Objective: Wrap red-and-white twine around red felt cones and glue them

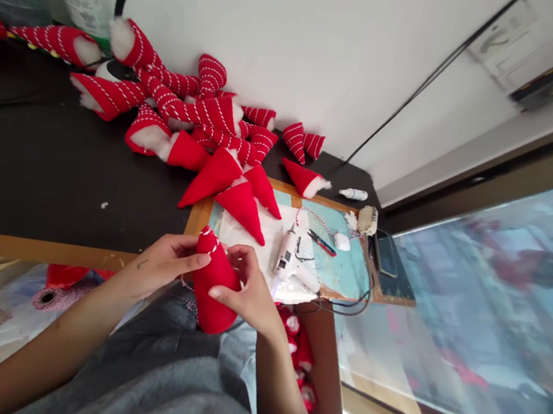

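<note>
A red felt cone [216,287] is held between both hands in front of my lap, its narrow end pointing up and away. Red-and-white twisted cord [212,243] winds round the cone's tip. My left hand [173,261] grips the cone near its tip, thumb against the cord. Around the lower right side, my right hand [243,290] is closed with the thumb on the felt. Just beyond lie plain red stuffed cones [243,210] with white filling. To the right, a white hot glue gun [292,263] lies on a white sheet [274,223].
Several red cones wrapped in white-striped cord [192,109] pile against the wall. Small snips [322,243], a white bottle [353,194] and a phone [385,254] lie at the right. A cord spool [51,299] sits below the desk; a brown box [322,347] holds red pieces.
</note>
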`<action>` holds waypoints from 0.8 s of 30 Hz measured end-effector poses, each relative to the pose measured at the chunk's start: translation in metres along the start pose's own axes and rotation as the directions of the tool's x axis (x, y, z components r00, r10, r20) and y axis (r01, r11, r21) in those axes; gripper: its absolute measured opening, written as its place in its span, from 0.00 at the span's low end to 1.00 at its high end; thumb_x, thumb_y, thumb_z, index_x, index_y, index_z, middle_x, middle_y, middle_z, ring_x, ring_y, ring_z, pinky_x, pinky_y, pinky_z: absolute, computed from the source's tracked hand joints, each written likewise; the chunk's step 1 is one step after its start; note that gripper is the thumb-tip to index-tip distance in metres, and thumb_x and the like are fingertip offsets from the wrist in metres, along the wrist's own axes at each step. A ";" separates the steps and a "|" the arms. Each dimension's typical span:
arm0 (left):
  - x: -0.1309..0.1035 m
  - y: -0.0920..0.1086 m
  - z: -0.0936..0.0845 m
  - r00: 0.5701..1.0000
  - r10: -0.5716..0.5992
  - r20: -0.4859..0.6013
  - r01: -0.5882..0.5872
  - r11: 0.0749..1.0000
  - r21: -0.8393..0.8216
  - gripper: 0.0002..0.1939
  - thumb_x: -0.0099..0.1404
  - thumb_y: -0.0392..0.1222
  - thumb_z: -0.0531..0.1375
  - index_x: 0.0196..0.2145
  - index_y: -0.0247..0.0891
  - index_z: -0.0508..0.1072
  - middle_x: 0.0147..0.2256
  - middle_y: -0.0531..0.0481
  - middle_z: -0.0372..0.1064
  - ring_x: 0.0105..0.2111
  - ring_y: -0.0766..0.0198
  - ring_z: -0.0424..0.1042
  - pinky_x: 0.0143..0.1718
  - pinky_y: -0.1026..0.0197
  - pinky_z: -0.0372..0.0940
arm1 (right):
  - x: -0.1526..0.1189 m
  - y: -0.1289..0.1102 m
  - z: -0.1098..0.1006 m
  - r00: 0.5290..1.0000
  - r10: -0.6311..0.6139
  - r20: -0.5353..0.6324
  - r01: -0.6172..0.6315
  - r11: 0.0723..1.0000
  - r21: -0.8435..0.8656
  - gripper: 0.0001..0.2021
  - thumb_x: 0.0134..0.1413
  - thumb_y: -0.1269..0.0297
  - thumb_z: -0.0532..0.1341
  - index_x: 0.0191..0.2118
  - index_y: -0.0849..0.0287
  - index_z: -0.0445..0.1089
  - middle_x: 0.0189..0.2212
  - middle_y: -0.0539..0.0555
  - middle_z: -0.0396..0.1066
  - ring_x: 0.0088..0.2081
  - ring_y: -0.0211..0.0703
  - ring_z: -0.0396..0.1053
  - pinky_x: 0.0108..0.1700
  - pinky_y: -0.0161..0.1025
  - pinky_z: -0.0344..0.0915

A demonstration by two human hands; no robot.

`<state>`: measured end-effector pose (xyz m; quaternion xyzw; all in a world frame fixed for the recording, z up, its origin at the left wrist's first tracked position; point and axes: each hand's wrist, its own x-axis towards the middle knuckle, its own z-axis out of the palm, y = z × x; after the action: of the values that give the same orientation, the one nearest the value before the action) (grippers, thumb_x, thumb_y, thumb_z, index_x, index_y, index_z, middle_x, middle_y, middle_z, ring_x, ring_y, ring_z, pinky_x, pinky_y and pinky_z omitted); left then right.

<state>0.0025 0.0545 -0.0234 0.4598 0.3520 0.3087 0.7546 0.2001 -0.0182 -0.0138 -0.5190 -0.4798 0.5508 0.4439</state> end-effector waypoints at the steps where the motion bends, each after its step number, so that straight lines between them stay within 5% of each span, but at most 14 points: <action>1: 0.000 -0.001 -0.001 1.000 -0.004 0.006 0.004 1.000 -0.001 0.24 0.54 0.60 0.77 0.39 0.39 0.86 0.33 0.42 0.82 0.31 0.55 0.79 0.28 0.60 0.73 | -0.001 -0.001 0.000 1.000 0.006 0.009 -0.006 1.000 -0.029 0.31 0.45 0.52 0.80 0.50 0.52 0.67 0.47 0.52 0.73 0.48 0.47 0.72 0.51 0.44 0.68; 4: -0.001 0.000 -0.005 1.000 -0.027 0.005 0.027 0.999 0.023 0.26 0.54 0.64 0.76 0.38 0.38 0.86 0.33 0.42 0.82 0.30 0.56 0.79 0.29 0.60 0.73 | -0.002 -0.006 0.000 0.998 0.048 0.045 -0.047 0.998 -0.034 0.21 0.53 0.49 0.75 0.45 0.54 0.71 0.41 0.50 0.75 0.40 0.43 0.72 0.44 0.40 0.66; 9: -0.004 0.004 -0.007 0.999 0.008 0.031 -0.008 1.000 0.020 0.28 0.51 0.63 0.78 0.39 0.38 0.87 0.33 0.43 0.83 0.33 0.55 0.80 0.34 0.61 0.75 | -0.004 -0.004 -0.003 0.987 0.120 0.106 -0.130 0.987 0.096 0.22 0.55 0.41 0.72 0.44 0.54 0.77 0.39 0.50 0.77 0.37 0.43 0.72 0.41 0.39 0.66; 15: -0.012 -0.002 -0.001 0.997 0.005 0.075 -0.003 1.000 -0.026 0.27 0.51 0.63 0.78 0.39 0.39 0.88 0.36 0.41 0.84 0.38 0.51 0.83 0.41 0.59 0.75 | -0.011 0.009 0.000 0.965 0.112 0.238 -0.165 0.963 0.214 0.20 0.61 0.41 0.68 0.46 0.52 0.80 0.43 0.51 0.80 0.47 0.50 0.76 0.56 0.46 0.69; 20: -0.020 -0.008 0.004 0.995 0.053 -0.085 -0.051 0.998 0.026 0.22 0.51 0.58 0.79 0.38 0.42 0.88 0.34 0.44 0.84 0.37 0.52 0.82 0.38 0.61 0.74 | -0.019 0.009 0.012 0.998 -0.028 0.061 0.026 0.999 0.022 0.30 0.56 0.44 0.73 0.58 0.50 0.68 0.57 0.56 0.74 0.57 0.53 0.72 0.61 0.50 0.68; 24: -0.028 -0.013 0.006 0.988 0.082 -0.133 -0.075 0.996 0.057 0.21 0.49 0.56 0.80 0.37 0.42 0.88 0.34 0.45 0.84 0.36 0.52 0.81 0.36 0.61 0.74 | -0.025 0.009 0.017 0.998 -0.054 0.012 0.055 0.998 -0.021 0.23 0.51 0.49 0.76 0.47 0.53 0.71 0.45 0.53 0.78 0.47 0.50 0.76 0.55 0.48 0.70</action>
<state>-0.0063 0.0244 -0.0264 0.4709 0.3917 0.3593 0.7040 0.1845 -0.0451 -0.0191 -0.5072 -0.5020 0.5364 0.4506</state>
